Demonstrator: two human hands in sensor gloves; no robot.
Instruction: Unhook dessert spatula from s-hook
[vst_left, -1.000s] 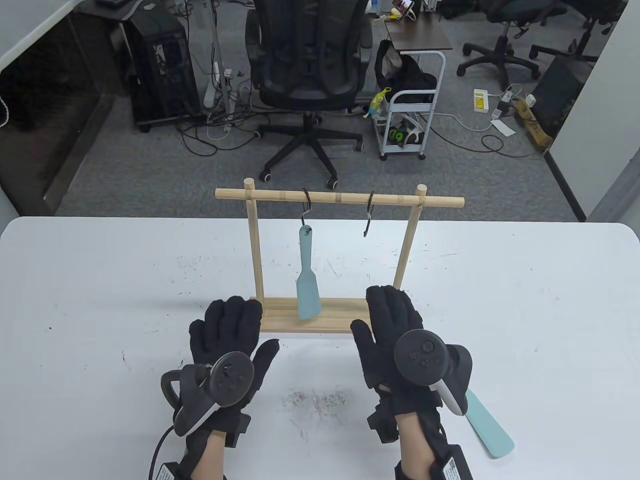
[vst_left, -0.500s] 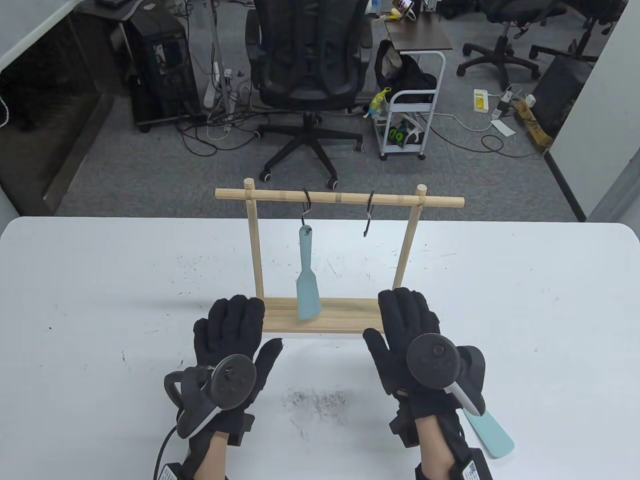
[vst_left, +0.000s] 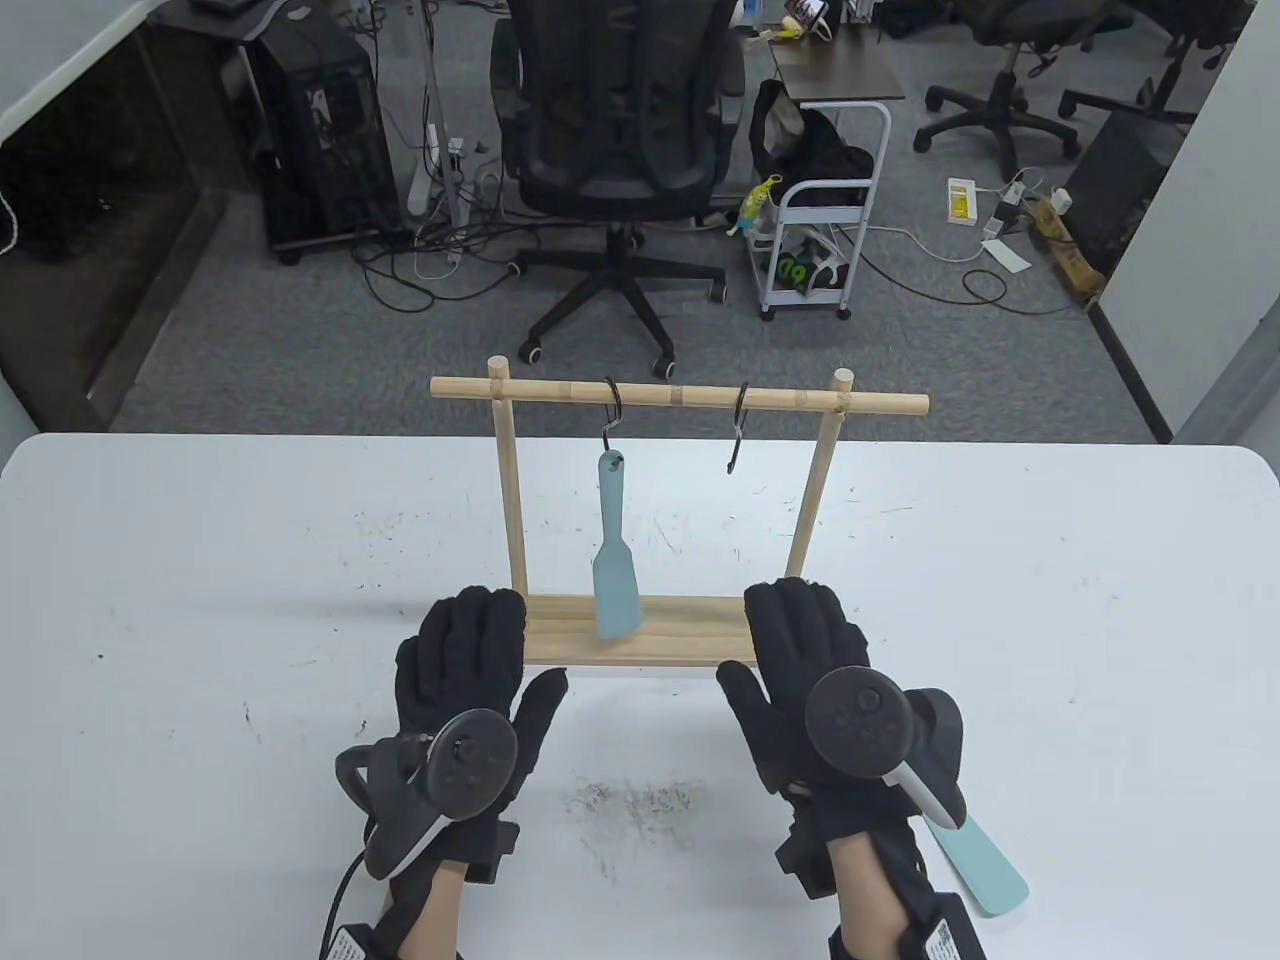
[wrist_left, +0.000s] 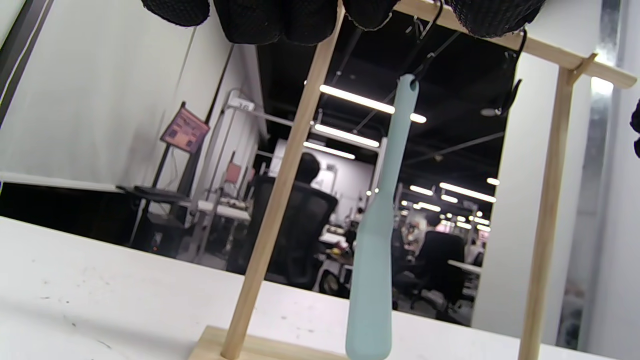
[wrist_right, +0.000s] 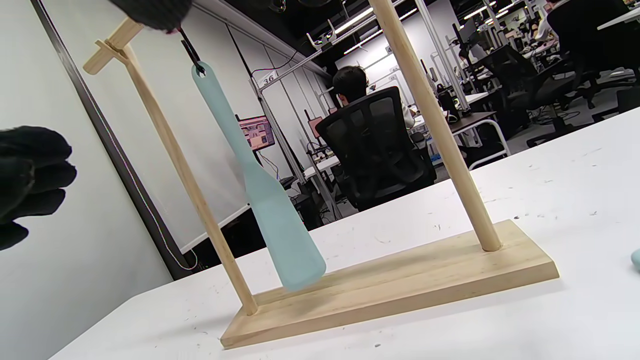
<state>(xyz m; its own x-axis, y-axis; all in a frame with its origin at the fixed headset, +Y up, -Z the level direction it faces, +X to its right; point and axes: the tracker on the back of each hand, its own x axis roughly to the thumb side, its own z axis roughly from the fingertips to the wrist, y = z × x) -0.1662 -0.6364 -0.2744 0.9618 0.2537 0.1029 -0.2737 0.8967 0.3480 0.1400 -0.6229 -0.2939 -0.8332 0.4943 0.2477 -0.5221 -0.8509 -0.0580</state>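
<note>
A light-blue dessert spatula (vst_left: 613, 555) hangs by its handle hole from the left black S-hook (vst_left: 611, 412) on a wooden rack (vst_left: 640, 640). It also shows in the left wrist view (wrist_left: 380, 235) and the right wrist view (wrist_right: 260, 185). A second S-hook (vst_left: 738, 428) hangs empty to the right. My left hand (vst_left: 465, 650) is open, fingers spread, just in front of the rack's base at its left end. My right hand (vst_left: 800, 640) is open at the base's right end. Neither hand holds anything.
A second light-blue spatula (vst_left: 975, 865) lies on the white table (vst_left: 1100, 650) at the near right, partly under my right wrist. Scuff marks lie between the hands. An office chair (vst_left: 615, 150) and a cart (vst_left: 815, 240) stand beyond the table's far edge.
My right hand shifted to the right, then drifted slightly back left and forward. My left hand crept a little to the right. The spatula on the hook has not moved.
</note>
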